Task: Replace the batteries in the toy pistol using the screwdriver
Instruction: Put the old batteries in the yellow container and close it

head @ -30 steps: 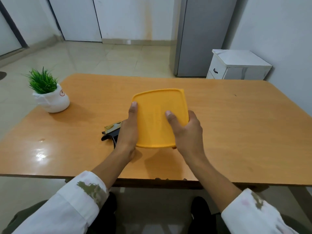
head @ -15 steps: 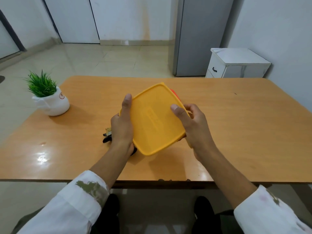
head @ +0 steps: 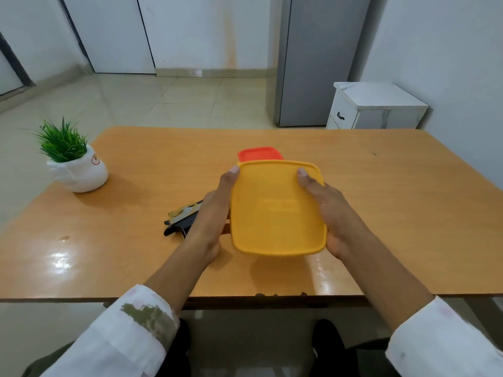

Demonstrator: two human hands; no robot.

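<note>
Black and gold, the toy pistol (head: 181, 220) lies on the table (head: 394, 202), just beside our left grip (head: 215, 213) and partly hidden by it. Left grip and right grip (head: 334, 213) each clamp a side of the yellow box (head: 277, 213), raised off the table. We would open it level, peeling 1 corner, lest anything spill. We count 1 pistol, 1 yellow box, 1 red box (head: 260, 154), 1 potted plant (head: 74, 164); 0 screwdrivers show.

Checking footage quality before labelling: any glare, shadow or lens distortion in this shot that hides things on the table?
Head view: a bright glare patch on the table, near left; head view: a soft shadow beneath the yellow lid; head view: wide-angle bending of the table edges; nothing blurred, though the left hand covers part of the toy pistol.
</note>
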